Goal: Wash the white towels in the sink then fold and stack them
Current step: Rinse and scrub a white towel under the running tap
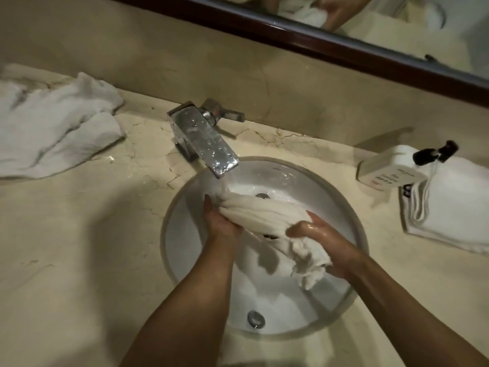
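Note:
A wet white towel (267,214), bunched into a thick roll, hangs over the round white sink (174,260). My left hand (221,223) grips its far end under the running water from the chrome faucet (203,140). My right hand (325,245) grips the near end, whose loose folds hang down below it. Crumpled white towels (55,131) lie on the counter at the left. A folded white towel (449,205) lies on the counter at the right.
A white soap dispenser (391,168) with a black pump lies tipped against the folded towel. The beige marble counter (79,247) surrounds the sink. A dark-framed mirror (317,43) runs along the wall behind. The overflow hole (256,319) is at the sink's near wall.

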`<state>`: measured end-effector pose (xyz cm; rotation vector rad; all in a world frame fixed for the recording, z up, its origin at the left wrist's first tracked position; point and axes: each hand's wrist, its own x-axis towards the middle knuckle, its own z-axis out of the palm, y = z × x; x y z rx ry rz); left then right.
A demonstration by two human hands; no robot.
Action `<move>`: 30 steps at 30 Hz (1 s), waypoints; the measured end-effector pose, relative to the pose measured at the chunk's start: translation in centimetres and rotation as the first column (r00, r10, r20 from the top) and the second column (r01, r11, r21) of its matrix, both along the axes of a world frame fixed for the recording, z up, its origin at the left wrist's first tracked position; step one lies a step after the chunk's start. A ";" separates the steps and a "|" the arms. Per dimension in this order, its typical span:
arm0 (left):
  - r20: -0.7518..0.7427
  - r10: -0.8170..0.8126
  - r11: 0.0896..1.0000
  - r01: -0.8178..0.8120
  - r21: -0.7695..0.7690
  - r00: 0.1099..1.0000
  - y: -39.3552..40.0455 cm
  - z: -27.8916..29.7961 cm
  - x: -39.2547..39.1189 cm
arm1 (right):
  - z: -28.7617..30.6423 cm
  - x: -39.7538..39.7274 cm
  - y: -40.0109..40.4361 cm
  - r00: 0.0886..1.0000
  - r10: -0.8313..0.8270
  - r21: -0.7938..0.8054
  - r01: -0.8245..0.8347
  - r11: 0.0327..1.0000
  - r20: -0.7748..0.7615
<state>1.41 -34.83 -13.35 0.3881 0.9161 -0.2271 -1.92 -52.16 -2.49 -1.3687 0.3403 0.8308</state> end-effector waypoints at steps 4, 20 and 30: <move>0.043 -0.035 0.999 0.034 0.024 0.998 1.6 -1.0 0.4 | -0.5 -0.3 -2.9 0.981 -0.104 0.071 0.117 0.991 -0.166; -0.171 -0.330 0.530 0.332 0.780 0.928 2.2 1.0 -1.5 | -6.9 4.8 9.9 0.963 0.111 -0.605 0.062 0.793 0.245; -0.197 -0.494 0.654 0.511 0.558 0.847 4.9 -0.9 0.4 | -7.7 3.6 11.2 0.935 0.161 -0.512 0.025 0.859 0.316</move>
